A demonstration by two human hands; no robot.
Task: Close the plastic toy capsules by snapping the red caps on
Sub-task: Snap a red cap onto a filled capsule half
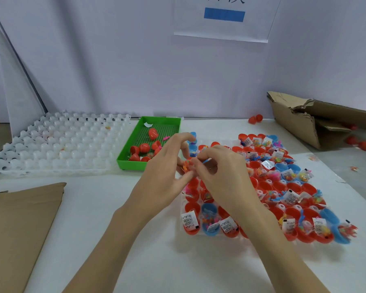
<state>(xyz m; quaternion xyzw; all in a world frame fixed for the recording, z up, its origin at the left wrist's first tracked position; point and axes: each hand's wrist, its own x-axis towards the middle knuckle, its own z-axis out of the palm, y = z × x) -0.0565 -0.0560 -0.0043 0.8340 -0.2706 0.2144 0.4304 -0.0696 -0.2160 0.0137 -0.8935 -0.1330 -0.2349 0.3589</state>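
Red and blue plastic capsule halves: fill the clear moulded tray point(201, 235) at right of centre, most holding bagged toys, open side up.
Left hand point(167, 166): fingers curled, pinching a small orange toy piece point(186, 164) above the tray's upper left corner.
Right hand point(220, 168): fingertips pinched on a thin blue piece point(206, 160), touching the left.
Red caps point(144, 148): loose in the green plastic bin point(135, 164), just left of the hands, nearer the left hand.
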